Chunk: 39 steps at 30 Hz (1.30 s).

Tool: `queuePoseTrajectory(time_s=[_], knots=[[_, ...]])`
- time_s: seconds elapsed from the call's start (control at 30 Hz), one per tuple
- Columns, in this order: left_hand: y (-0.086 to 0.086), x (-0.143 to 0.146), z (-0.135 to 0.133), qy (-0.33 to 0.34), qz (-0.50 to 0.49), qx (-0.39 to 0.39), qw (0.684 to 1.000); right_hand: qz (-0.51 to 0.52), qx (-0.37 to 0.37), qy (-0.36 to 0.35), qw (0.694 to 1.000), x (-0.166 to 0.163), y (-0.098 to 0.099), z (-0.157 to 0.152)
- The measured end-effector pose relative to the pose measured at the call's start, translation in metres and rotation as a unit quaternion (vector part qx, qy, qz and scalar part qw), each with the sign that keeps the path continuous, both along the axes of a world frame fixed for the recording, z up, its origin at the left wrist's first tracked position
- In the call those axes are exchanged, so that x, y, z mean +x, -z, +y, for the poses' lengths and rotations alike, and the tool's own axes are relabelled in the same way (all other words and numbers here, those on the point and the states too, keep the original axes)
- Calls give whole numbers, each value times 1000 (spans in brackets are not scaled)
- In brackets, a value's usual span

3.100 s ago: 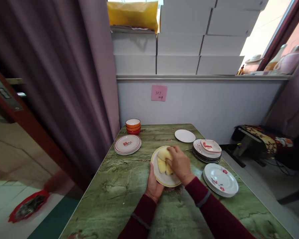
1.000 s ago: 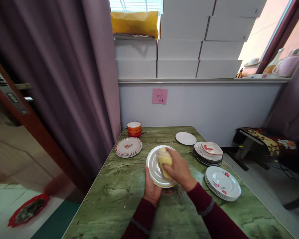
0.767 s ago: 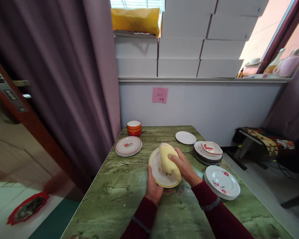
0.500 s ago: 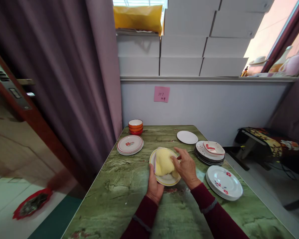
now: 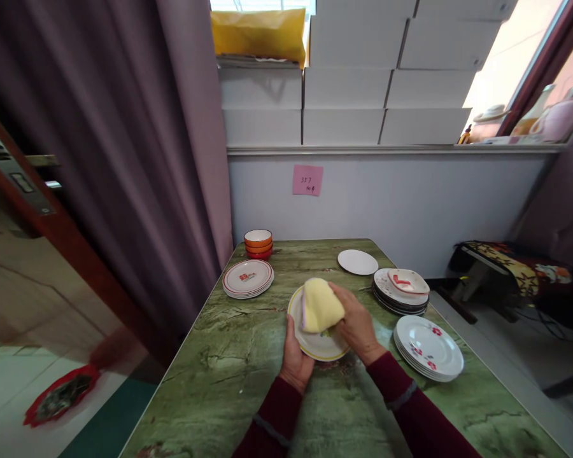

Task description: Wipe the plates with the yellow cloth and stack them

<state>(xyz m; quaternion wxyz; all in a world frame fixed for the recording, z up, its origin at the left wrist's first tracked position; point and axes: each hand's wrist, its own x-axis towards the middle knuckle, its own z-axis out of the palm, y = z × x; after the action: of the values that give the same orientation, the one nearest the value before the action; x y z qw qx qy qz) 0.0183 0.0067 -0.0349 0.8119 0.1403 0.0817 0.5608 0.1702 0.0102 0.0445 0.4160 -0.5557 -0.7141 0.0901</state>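
A white plate with a yellow rim (image 5: 315, 349) rests on the green marbled table (image 5: 229, 362) in front of me. My left hand (image 5: 293, 356) grips its near left edge, thumb over the rim. My right hand (image 5: 357, 323) is closed on a folded yellow cloth (image 5: 319, 306) and presses it onto the plate's face. Both sleeves are dark red.
A stack of red-ringed plates (image 5: 247, 278) and stacked orange bowls (image 5: 258, 243) sit at the far left. A plain white plate (image 5: 358, 261), a dark-rimmed stack with a small dish (image 5: 401, 287) and flowered plates (image 5: 428, 348) lie on the right. White boxes (image 5: 353, 76) line the sill.
The right hand has kept shifting the yellow cloth about on the plate, turning and refolding it. The left hand has stayed on the plate's edge, tilting it slightly.
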Motion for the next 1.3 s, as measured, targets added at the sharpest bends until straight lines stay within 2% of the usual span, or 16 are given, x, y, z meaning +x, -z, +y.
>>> queuePoseTrajectory(time_s=[0.1,0.2,0.27,0.33,0.4,0.47,0.5,0.6,0.7,0.77,0.83,0.93,1.0,1.13,1.23,1.3], knots=[[6,-3,3,-31,-12,-1,999,43,79,63,994,31,-20,6],[11,-6,6,-58,-19,-12,998,-2,144,177,974,50,-39,4],[13,-5,7,-58,-20,-14,998,-48,165,208,963,48,-39,1],[13,-3,7,-52,-21,-6,998,-96,147,141,974,36,-28,-3],[12,-1,6,-48,-23,7,999,-150,78,-5,986,20,-11,-7],[10,0,5,-51,-19,14,998,-179,-3,-124,976,9,3,-11],[9,0,5,-53,-16,14,998,-175,-33,-151,972,5,7,-13],[7,-2,3,-47,-7,18,999,-120,-43,-117,985,3,1,-16],[5,-2,2,-30,-7,28,999,-116,52,-49,991,4,-16,-14],[3,-1,1,-23,-3,30,999,-169,86,-66,980,5,-23,-10],[1,1,-1,-16,5,27,999,-221,72,-120,965,8,-24,-4],[-3,3,-2,4,8,27,1000,-208,44,-151,965,13,-13,5],[-3,3,-2,2,-2,27,1000,-179,45,-117,976,15,-1,6],[0,-3,0,-55,-19,5,998,-145,24,-16,989,8,18,-5],[4,-7,2,-69,-14,-15,997,-61,-28,13,998,-3,17,-17],[3,-7,2,-61,-11,-19,998,40,-74,-12,996,-9,9,-21]])
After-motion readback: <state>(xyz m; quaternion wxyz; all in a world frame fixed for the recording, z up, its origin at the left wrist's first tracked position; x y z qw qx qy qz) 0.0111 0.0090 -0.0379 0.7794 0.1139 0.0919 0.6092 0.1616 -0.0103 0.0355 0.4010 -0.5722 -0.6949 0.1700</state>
